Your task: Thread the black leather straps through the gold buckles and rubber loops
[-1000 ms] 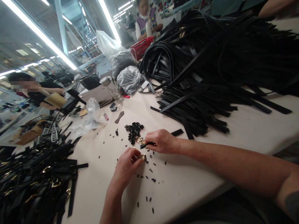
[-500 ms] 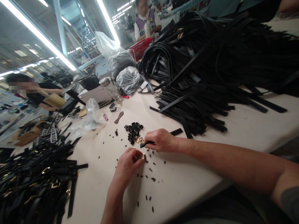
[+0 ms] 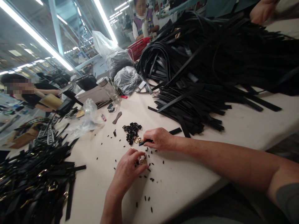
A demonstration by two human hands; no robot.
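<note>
My left hand (image 3: 128, 166) has its thumb and fingers curved around a gold-coloured buckle (image 3: 143, 161), just above the tabletop. My right hand (image 3: 161, 139) pinches a black strap (image 3: 175, 131) near its end; the short tip (image 3: 145, 142) sticks out left of the fingers and the rest runs out behind the hand. By that tip lie some gold buckles (image 3: 137, 140), partly behind the fingers. Beyond them is a heap of small black loops (image 3: 132, 130). Little black pieces (image 3: 152, 179) are scattered around both hands.
Black straps (image 3: 210, 62) are piled high at the back right. Straps with gold buckles (image 3: 35, 183) fill the left side. A glass bottle (image 3: 109, 88), plastic bags (image 3: 127, 80) and a brown leather piece (image 3: 117, 117) stand or lie farther back. A co-worker's hand (image 3: 263, 12) shows at top right.
My left thumb and fingers have spread a little, and the buckle between them shows more fully. My right hand keeps its grip on the strap. The co-worker's hand at top right has come further into view.
</note>
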